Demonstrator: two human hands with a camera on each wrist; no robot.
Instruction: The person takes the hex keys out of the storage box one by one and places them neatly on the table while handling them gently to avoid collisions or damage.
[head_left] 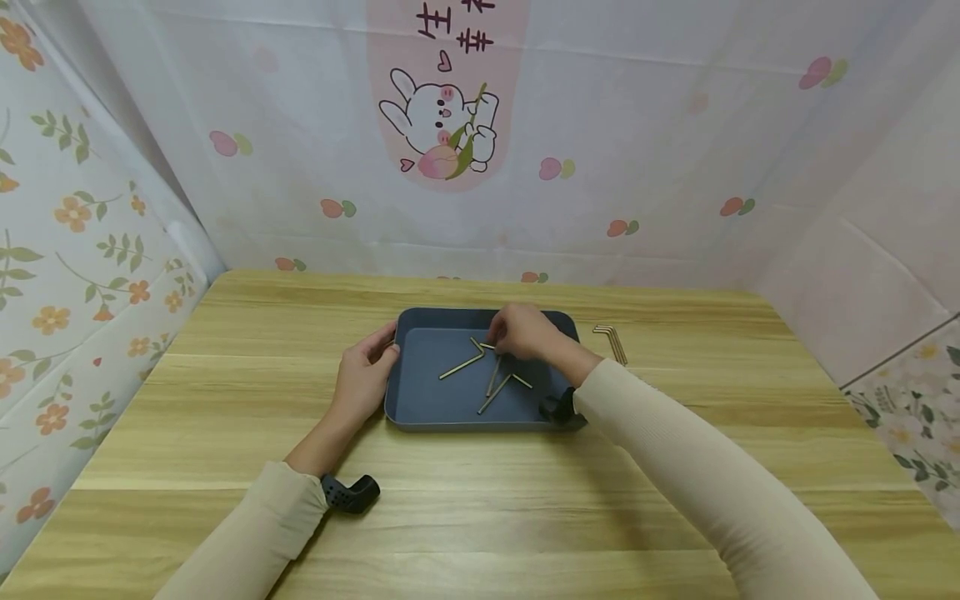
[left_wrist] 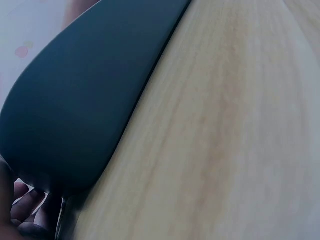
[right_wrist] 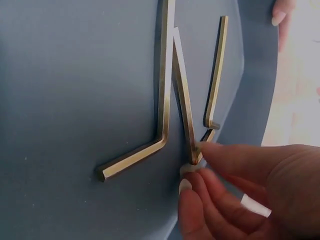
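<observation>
A shallow dark blue-grey tray (head_left: pixel 420 404) lies on the table, with brass-coloured hex keys in it. At its left side my left hand (head_left: pixel 360 375) holds the edge, thumb at the rim. My right hand (head_left: pixel 521 333) reaches over the far wall area into the tray. Between thumb and fingers it pinches one hex key (right_wrist: pixel 185 100) near the bend; the long arm slants across the tray floor. A second hex key (head_left: pixel 461 367) lies to the left, and a third hex key (head_left: pixel 495 396) lies nearer the front. The left wrist view shows mostly the tray's outer wall (left_wrist: pixel 85 100).
Right of the tray, a small group of hex keys (head_left: pixel 617 343) lies side by side on the wooden table (head_left: pixel 480 517). A patterned curtain (head_left: pixel 637 125) hangs behind the table's far edge. Each wrist wears a black camera mount, the left mount (head_left: pixel 352 493) being just above the table.
</observation>
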